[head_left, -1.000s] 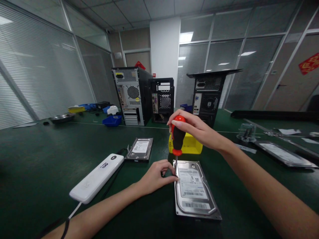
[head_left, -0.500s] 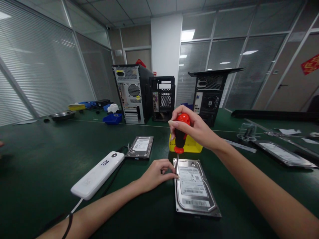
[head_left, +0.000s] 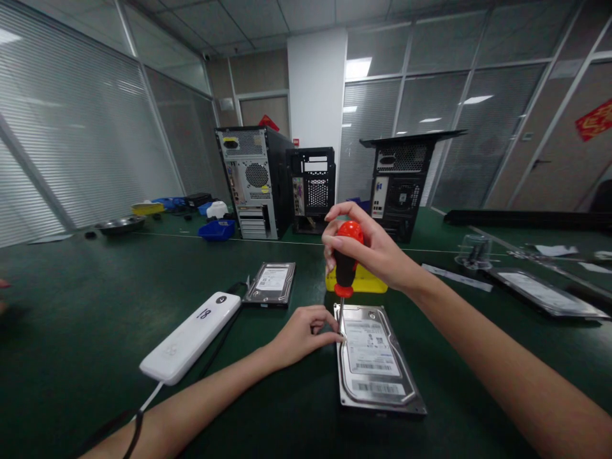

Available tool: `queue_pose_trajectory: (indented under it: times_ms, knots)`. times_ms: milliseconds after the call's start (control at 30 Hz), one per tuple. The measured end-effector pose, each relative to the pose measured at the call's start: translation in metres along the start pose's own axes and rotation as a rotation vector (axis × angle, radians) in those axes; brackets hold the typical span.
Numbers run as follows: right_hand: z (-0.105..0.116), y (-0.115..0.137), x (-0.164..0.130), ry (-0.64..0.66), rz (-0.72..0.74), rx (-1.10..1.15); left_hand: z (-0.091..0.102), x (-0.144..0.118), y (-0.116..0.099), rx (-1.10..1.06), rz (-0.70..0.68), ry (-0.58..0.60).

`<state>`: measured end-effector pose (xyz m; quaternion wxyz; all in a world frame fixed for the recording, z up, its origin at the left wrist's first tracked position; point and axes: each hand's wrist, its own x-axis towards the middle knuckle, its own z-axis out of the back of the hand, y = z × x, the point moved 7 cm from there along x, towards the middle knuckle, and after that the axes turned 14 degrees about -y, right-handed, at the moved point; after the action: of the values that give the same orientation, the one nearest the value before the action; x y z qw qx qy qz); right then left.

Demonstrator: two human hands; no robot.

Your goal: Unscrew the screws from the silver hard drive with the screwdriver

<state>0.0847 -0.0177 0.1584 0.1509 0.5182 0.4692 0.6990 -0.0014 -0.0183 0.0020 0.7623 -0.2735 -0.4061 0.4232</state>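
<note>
My right hand (head_left: 361, 245) is wrapped round the red and black handle of a screwdriver (head_left: 345, 271). The screwdriver stands nearly upright, its thin shaft going down to the left edge of a silver hard drive (head_left: 375, 357). That drive lies flat, label up, in front of me. At the same edge my left hand (head_left: 308, 331) has its thumb and fingers curled in a pinch beside the lower end of the shaft. The tip, and whatever the left fingers may hold there, is hidden. Behind the drive sits a yellow tray (head_left: 366, 280), partly covered by my right hand.
A white power bank (head_left: 191, 338) with a cable lies on the left, beside a second hard drive (head_left: 271, 284). Computer cases (head_left: 277, 178) stand at the back near a blue bin (head_left: 217, 230). Another drive (head_left: 545, 292) and a clear cup (head_left: 473, 252) are at right.
The fingers of my right hand have shifted around the screwdriver handle, the index finger lifting slightly. My left hand keeps its place at the drive's edge. The view has moved slightly.
</note>
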Motion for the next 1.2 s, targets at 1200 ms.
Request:
queue_pose_trajectory:
  times_ms: [1200]
  knots:
    - [0.009, -0.006, -0.006, -0.087, -0.076, 0.148, -0.001, 0.001, 0.003, 0.008, 0.004, -0.009]
